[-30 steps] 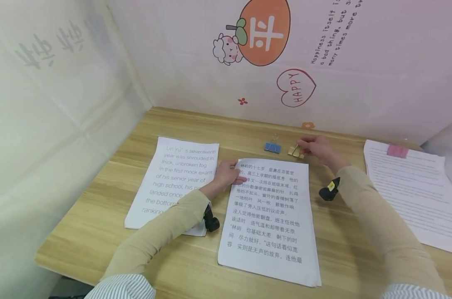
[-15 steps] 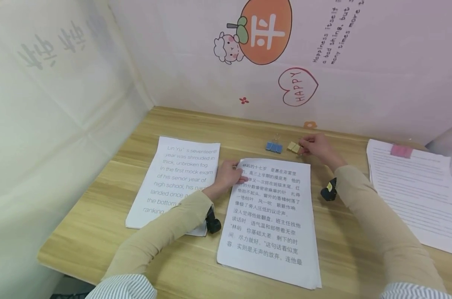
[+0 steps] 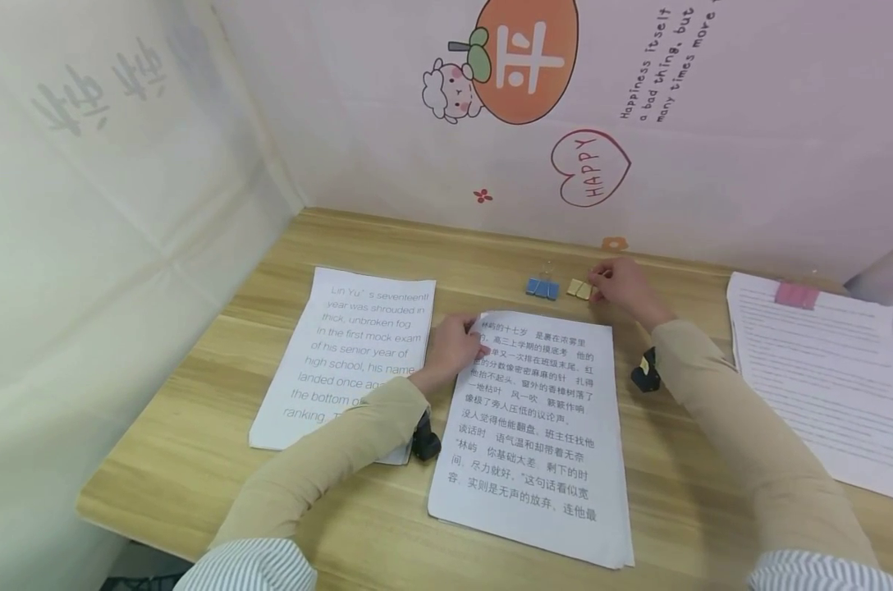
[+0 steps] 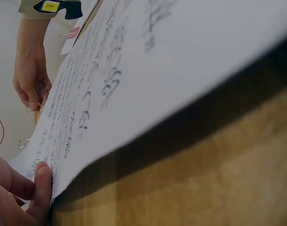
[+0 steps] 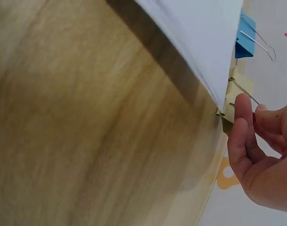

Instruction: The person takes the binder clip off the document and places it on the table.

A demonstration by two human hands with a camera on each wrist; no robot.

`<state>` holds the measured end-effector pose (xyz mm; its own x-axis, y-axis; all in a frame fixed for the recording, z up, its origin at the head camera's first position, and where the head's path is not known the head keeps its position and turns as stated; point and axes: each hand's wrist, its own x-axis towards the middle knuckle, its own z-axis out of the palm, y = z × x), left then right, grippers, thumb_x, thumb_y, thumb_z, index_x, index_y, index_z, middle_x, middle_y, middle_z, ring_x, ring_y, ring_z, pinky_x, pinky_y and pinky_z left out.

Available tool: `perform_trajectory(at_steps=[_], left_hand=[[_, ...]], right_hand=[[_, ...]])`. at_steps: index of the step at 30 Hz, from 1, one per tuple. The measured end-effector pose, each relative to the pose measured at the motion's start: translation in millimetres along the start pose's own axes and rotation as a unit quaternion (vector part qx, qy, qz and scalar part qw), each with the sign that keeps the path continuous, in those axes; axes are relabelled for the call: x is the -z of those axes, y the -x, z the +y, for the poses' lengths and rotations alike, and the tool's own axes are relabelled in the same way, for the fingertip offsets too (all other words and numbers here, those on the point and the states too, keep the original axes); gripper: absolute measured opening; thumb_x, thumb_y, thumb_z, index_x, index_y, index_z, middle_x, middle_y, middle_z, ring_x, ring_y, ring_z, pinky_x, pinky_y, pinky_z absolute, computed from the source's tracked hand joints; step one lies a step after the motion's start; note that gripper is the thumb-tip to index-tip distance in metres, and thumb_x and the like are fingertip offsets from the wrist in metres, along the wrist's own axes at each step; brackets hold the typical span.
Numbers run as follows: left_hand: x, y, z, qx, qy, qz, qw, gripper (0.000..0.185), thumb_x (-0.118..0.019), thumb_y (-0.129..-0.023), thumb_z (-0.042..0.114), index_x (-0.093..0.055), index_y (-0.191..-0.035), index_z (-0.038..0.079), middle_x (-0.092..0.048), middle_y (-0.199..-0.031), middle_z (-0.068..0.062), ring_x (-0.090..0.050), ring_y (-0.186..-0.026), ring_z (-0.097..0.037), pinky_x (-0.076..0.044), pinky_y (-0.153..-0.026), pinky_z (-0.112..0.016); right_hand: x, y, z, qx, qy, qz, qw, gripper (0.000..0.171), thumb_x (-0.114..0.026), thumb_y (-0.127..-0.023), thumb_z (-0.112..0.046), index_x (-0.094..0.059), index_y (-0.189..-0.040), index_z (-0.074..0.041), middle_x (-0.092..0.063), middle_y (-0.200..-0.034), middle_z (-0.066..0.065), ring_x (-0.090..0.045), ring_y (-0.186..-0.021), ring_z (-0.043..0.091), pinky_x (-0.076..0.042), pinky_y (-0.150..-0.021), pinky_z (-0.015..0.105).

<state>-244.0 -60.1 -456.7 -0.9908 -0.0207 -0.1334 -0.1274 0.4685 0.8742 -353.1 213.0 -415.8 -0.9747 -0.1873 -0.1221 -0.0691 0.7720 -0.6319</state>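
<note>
**A:** What do you see, from the biggest thing down?

**B:** I see first the wooden desk [image 3: 195, 460]. In its middle lies the stack of Chinese sheets [image 3: 535, 443], white paper with black print. Its long axis runs from me toward the wall, and the first lines of text are at the far end. To the left is the English sheet [image 3: 343, 361], lying almost parallel. At the right edge I see another printed stack [image 3: 823, 386] with a pink clip [image 3: 796, 295] on its top.

**A:** And the clips near the wall?

**B:** Two small binder clips lie just beyond the far edge of the Chinese stack. The blue clip [image 3: 542, 287] is on the left, the yellow clip [image 3: 580, 288] just beside it on the right. From the right wrist view the yellow clip [image 5: 235, 101] has silver wire handles that point toward the wall.

**A:** The hands?

**B:** My right hand [image 3: 624, 287] pinches a wire handle of the yellow clip, with curled fingers [image 5: 242, 113]. My left hand [image 3: 454, 349] rests at the far left corner of the Chinese stack. In the left wrist view the thumb [image 4: 42, 188] presses the paper edge and the corner is lifted a little from the desk, so I judge that it grips the corner.
</note>
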Motion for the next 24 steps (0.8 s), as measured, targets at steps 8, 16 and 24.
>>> perform_trajectory(at_steps=[8, 16, 24], left_hand=[[-4.2, -5.1, 4.4, -0.038, -0.11, 0.004, 0.9932, 0.05, -0.052, -0.082, -0.002, -0.047, -0.132, -0.001, -0.061, -0.111, -0.015, -0.061, -0.087, -0.021, -0.056, -0.073, -0.027], [-4.2, -2.2, 16.5, -0.03, -0.18, 0.011, 0.9831, 0.045, -0.052, -0.084, -0.001, -0.045, -0.129, -0.002, -0.056, -0.106, -0.015, -0.053, -0.092, -0.024, -0.051, -0.076, -0.032], [-4.6, 0.2, 18.7, -0.022, -0.186, 0.011, 0.9822, 0.047, -0.052, -0.085, -0.001, -0.04, -0.13, -0.001, -0.051, -0.101, -0.014, -0.05, -0.082, -0.022, -0.044, -0.061, -0.025]], right_hand=[[-6.4, -2.7, 4.2, 0.015, 0.025, 0.025, 0.999, 0.027, -0.049, -0.098, -0.016, -0.057, -0.11, 0.006, -0.063, -0.098, 0.026, -0.063, -0.062, 0.015, -0.05, -0.054, 0.021], [-8.1, -1.5, 5.0, 0.016, 0.033, 0.036, 0.999, 0.029, -0.049, -0.098, -0.017, -0.056, -0.112, 0.006, -0.062, -0.1, 0.024, -0.062, -0.067, 0.018, -0.049, -0.055, 0.022], [-7.6, 2.2, 3.4, 0.015, 0.031, 0.035, 0.999, 0.033, -0.048, -0.097, -0.017, -0.053, -0.118, 0.01, -0.062, -0.105, 0.028, -0.063, -0.066, 0.018, -0.049, -0.055, 0.021]])
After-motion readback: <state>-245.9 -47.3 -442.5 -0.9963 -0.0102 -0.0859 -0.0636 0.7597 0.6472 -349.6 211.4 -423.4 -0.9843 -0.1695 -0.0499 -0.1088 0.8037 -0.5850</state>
